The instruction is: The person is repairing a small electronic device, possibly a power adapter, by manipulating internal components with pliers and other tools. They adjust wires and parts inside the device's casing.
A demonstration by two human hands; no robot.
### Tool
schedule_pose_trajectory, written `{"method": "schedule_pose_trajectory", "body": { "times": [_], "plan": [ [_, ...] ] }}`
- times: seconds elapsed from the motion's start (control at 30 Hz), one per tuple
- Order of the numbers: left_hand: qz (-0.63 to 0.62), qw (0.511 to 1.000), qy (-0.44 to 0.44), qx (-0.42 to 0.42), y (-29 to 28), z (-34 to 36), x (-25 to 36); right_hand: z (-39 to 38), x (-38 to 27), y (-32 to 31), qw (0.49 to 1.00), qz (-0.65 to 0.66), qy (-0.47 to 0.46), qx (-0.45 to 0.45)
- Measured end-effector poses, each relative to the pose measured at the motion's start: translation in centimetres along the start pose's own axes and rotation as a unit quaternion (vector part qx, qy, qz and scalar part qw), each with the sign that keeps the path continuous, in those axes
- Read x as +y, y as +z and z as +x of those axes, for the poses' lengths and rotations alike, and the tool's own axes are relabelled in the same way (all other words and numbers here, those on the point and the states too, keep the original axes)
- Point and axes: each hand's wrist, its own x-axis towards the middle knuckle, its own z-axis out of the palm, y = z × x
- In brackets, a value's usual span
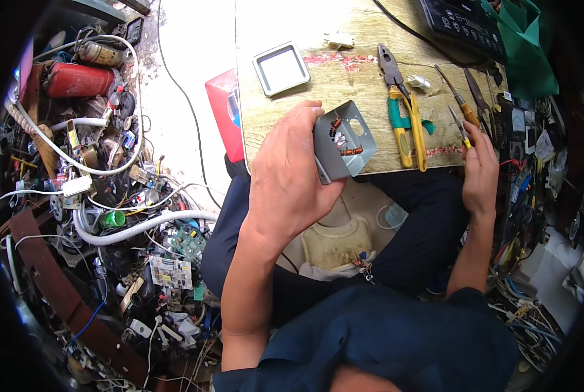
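My left hand [285,183] grips a grey metal housing [331,157] above the table's front edge; copper-wound coils [349,151] show inside it. My right hand [481,170], at the right of the table, has its fingers closed on a slim yellow-handled tool [462,132] with a narrow metal tip. To its left lie yellow-handled pliers [419,150] with green on the grips. An orange-handled screwdriver [467,112] and dark scissor-like tools [484,111] lie beside it. A square metal frame [262,68] rests at the table's back left.
The wooden table [279,124] carries small white parts [337,39], a black keypad appliance [462,29] and a cable. A green bag [530,62] hangs at the back right, a red plastic item [216,108] sits left. Piles of electronic scrap [174,274] crowd both sides.
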Motion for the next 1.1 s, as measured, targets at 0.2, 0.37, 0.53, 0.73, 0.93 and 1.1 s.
{"method": "schedule_pose_trajectory", "body": {
  "times": [0.2,0.37,0.53,0.73,0.93,1.1],
  "plan": [
    [-0.015,1.000,-0.009,-0.014,-0.4,-0.1,-0.1,-1.8,-4.6,1.3,0.871,0.436,0.171,-0.148],
    [-0.023,1.000,0.009,0.006,0.0,0.0,-0.6,-1.1,-6.4,1.6,0.802,0.476,0.236,-0.274],
    [-0.029,0.999,0.009,0.011,0.4,-0.2,-0.6,0.6,-8.5,0.2,0.930,0.207,0.083,-0.294],
    [-0.014,1.000,-0.002,0.025,0.5,0.1,-0.3,2.3,-10.7,0.0,0.952,-0.075,-0.240,-0.176],
    [-0.005,0.999,-0.007,0.032,0.8,0.2,-0.1,3.4,-12.0,-0.3,0.935,-0.144,-0.275,-0.173],
    [-0.007,0.999,-0.005,0.033,0.8,0.2,-0.1,4.2,-12.7,-0.9,0.926,-0.173,-0.287,-0.174]
  ]
}}
